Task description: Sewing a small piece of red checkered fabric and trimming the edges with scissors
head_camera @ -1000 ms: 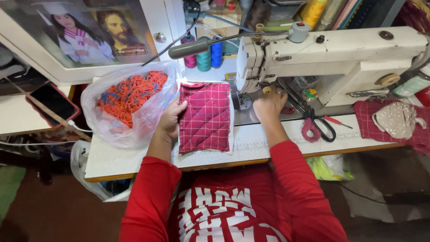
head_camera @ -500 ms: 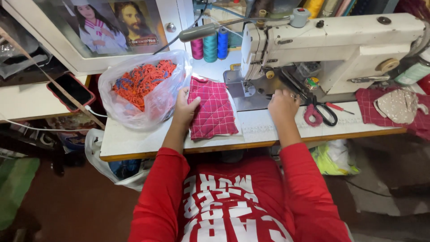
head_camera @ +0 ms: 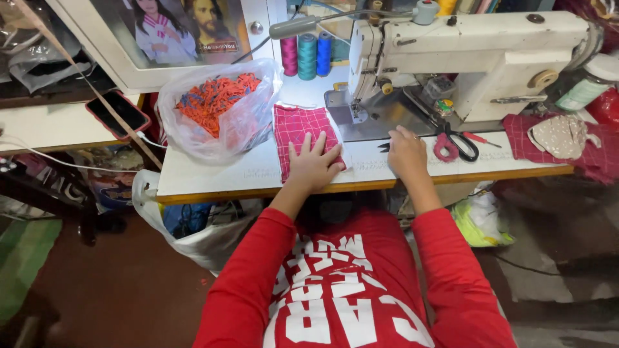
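The white sewing machine (head_camera: 464, 58) fills the table's (head_camera: 213, 180) far right. The red quilted cloth (head_camera: 300, 129) lies mid-table toward the front edge, its near part hidden under the left hand (head_camera: 314, 164), flat with fingers spread. The right hand (head_camera: 406, 151) rests open, palm down, beside red-handled scissors (head_camera: 454, 143).

White sewing table (head_camera: 213, 183) is standing mid-room, wooden edge facing the camera. Behind the table, a white cabinet (head_camera: 258, 38) with a glazed door is showing pictures. Left of the table, a lower white desk (head_camera: 45, 125) is sitting beside it, dark clutter underneath. Below the table, a reddish-brown floor (head_camera: 109, 283) is spreading left, turning to a green patch (head_camera: 22, 258) at the far left. Right of the table, the floor is looking grey and worn (head_camera: 554, 270). Light is falling brightest on the tabletop near the cabinet.
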